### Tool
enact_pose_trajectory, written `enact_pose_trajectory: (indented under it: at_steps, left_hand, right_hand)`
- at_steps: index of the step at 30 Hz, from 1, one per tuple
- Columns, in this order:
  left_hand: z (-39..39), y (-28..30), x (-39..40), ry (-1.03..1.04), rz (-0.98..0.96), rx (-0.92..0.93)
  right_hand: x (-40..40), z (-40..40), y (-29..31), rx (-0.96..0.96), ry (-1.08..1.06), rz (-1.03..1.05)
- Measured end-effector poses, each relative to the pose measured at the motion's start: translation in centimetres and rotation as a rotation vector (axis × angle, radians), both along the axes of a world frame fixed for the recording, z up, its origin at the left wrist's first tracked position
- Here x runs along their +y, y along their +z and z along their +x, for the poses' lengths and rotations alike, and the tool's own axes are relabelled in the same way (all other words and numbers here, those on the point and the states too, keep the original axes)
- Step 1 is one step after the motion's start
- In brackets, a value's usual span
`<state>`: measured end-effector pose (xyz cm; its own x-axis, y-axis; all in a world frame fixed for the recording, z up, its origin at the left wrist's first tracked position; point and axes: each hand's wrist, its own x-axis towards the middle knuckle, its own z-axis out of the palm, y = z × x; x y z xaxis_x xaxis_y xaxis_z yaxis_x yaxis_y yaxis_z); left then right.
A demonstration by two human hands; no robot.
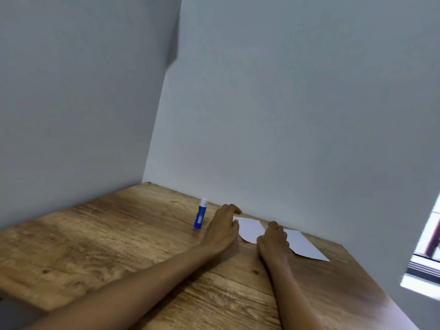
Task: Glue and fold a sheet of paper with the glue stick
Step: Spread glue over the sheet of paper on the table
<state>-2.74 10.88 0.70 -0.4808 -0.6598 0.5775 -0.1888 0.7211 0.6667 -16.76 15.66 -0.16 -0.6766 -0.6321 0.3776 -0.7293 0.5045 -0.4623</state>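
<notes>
A white sheet of paper (302, 244) lies flat on the wooden table (119, 234), close to the back wall. My left hand (222, 228) rests on the sheet's left end, fingers curled at its far corner. My right hand (273, 239) lies palm down on the middle of the sheet, fingers together and pointing at the wall. A blue glue stick (200, 216) with a white cap stands upright on the table just left of my left hand, apart from it. Neither hand holds anything that I can see.
Grey-white walls (285, 115) close the table in at the back and on the left. The table's right edge runs diagonally at lower right, with a window frame (426, 263) beyond it. Bare wood spreads to the left and front.
</notes>
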Motion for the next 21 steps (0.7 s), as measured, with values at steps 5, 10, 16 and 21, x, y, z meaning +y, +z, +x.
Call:
enact_pose_trajectory:
  at_steps: [5, 10, 16, 21]
  left_hand:
    - [-5.8, 2.1, 0.5, 0.1, 0.803, -0.013]
    - [-8.0, 2.9, -1.1, 0.094, 1.088, 0.317]
    - [-8.4, 2.0, -2.5, 0.038, 0.993, 0.21]
    - [-7.8, 1.7, -1.5, 0.007, 0.88, 0.126]
  right_hand:
    - [1.1, -1.4, -0.3, -0.159, 0.059, 0.018]
    - [0.8, -1.7, -0.4, -0.141, 0.059, 0.008]
    - [0.5, -1.9, -0.6, -0.076, 0.045, 0.034]
    - [0.4, -1.8, 0.0, -0.003, -0.076, -0.035]
